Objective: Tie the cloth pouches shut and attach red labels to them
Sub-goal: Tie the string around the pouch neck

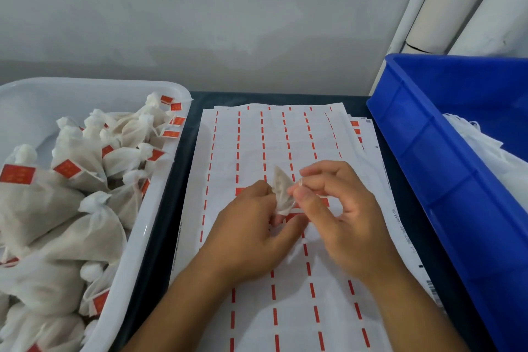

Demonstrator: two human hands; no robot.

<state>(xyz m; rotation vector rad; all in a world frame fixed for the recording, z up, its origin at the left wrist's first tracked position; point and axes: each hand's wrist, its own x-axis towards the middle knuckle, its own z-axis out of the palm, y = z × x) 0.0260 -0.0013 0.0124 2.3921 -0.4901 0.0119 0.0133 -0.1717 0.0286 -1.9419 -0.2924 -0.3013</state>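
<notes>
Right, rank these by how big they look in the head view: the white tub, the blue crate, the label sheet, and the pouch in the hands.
1. Label sheet
2. White tub and blue crate: similar, both cut off by the frame, so unranked
3. Pouch, pinched by the left hand and right hand: clearly smallest

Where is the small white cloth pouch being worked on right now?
In the head view, the small white cloth pouch sits centre frame, pinched between the left hand and right hand, above the white label sheet with red dashes.

Pouch (281, 194) mostly hidden by fingers — blue bin (445, 168) cropped right.
</notes>
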